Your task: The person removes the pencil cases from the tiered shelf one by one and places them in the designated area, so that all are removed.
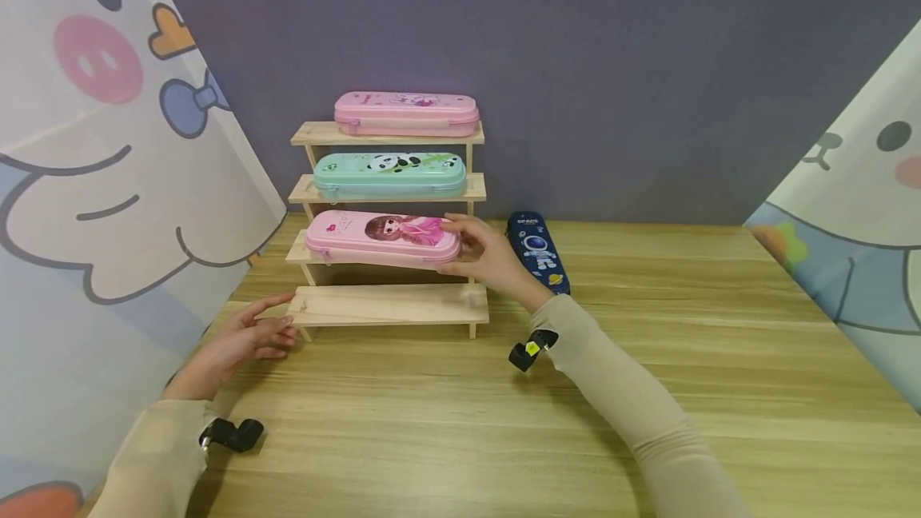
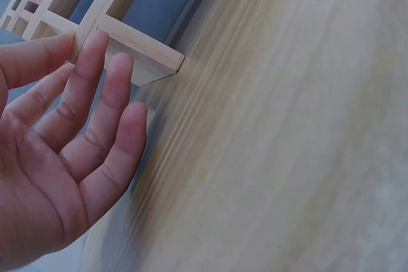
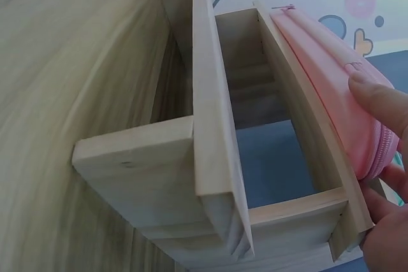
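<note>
A four-step wooden display rack (image 1: pixel 392 304) stands on the table. My right hand (image 1: pixel 496 258) holds the right end of a pink pencil case (image 1: pixel 345 232) with a girl printed on its lid, which lies along the second step from the bottom. In the right wrist view, the thumb presses the zipped side of this pink pencil case (image 3: pixel 331 93). At the rack's left end, my left hand (image 1: pixel 248 338) pinches the end of the lowest step between thumb and fingers. The left wrist view shows the other fingers of that hand (image 2: pixel 70 151) loosely bent beside the wooden frame.
A mint panda pencil case (image 1: pixel 352 174) lies on the third step, and another pink pencil case (image 1: pixel 403 114) on the top one. Right of the rack, a dark blue astronaut pencil case (image 1: pixel 538 254) lies on the table (image 1: pixel 683 358). A grey wall (image 1: pixel 612 86) rises behind.
</note>
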`<state>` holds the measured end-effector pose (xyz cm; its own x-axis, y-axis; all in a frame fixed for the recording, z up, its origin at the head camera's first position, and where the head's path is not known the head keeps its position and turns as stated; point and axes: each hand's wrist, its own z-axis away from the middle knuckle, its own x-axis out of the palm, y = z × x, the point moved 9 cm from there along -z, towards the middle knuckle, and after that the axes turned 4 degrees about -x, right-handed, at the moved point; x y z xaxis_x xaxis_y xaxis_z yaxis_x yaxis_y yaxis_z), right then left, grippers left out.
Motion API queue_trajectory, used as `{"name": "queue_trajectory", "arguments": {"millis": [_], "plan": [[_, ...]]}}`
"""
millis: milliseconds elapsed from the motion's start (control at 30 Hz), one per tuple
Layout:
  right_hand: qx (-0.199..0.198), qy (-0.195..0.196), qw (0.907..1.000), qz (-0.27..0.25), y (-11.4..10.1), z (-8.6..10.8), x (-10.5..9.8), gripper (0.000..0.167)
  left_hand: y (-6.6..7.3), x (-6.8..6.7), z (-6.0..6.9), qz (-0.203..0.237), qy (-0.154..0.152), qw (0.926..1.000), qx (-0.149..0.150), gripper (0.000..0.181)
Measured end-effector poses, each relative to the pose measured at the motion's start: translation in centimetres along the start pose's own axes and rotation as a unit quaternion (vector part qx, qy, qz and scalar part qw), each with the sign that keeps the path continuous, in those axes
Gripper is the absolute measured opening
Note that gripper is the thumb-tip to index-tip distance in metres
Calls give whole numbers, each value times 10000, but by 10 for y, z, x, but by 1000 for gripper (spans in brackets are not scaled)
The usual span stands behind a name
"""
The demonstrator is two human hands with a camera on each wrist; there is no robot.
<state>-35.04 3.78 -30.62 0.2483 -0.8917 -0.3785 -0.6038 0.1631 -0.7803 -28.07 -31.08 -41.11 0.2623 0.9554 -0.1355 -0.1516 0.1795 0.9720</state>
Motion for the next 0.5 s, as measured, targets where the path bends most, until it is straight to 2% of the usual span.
{"name": "queue_trajectory", "arguments": {"millis": [133, 300, 500], "plan": [[-59, 30, 10000, 61, -1, 0, -1, 62, 0, 0, 0, -28, 4, 10000, 0, 40], [-156, 153, 9996, -153, -2, 2, -2, 59, 1, 0, 1, -29, 1, 10000, 1, 40], [-467, 356, 9977, -340, -6, 10, -9, 55, 1, 1, 0, 35, -5, 10000, 2, 39]]}}
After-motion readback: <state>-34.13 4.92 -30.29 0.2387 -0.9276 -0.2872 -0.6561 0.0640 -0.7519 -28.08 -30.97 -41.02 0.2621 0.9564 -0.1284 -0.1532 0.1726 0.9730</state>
